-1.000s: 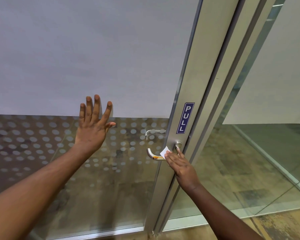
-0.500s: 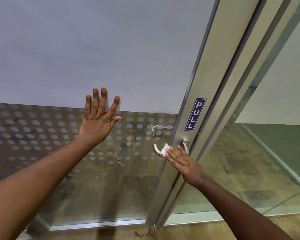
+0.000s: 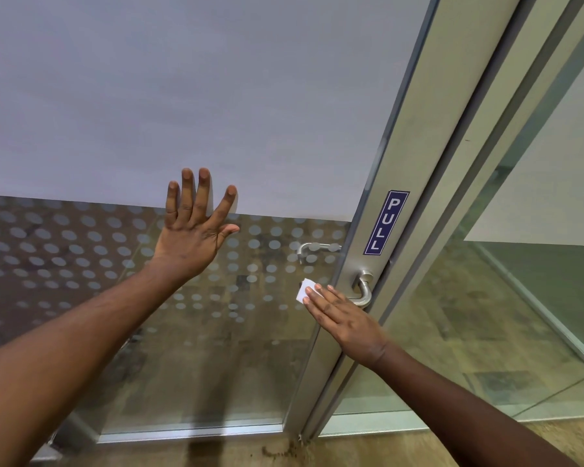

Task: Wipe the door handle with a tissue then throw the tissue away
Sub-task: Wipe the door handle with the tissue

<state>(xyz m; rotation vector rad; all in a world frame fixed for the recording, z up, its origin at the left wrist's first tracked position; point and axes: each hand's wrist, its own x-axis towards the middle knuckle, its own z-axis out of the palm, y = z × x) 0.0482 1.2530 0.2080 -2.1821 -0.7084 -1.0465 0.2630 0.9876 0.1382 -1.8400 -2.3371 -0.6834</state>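
- The only writing I can read is the word "PULL" on a small sign.
- Its letters are white capitals on a dark blue strip with a thin white border, stacked so the word reads down the strip.
- The sign is stuck on the silver door frame, running along the frame's length and tilted with it.
- It sits just above the door handle, on the same metal upright.
- I see no other words, numbers or brand marks on the glass, the frame or anything near my hands.
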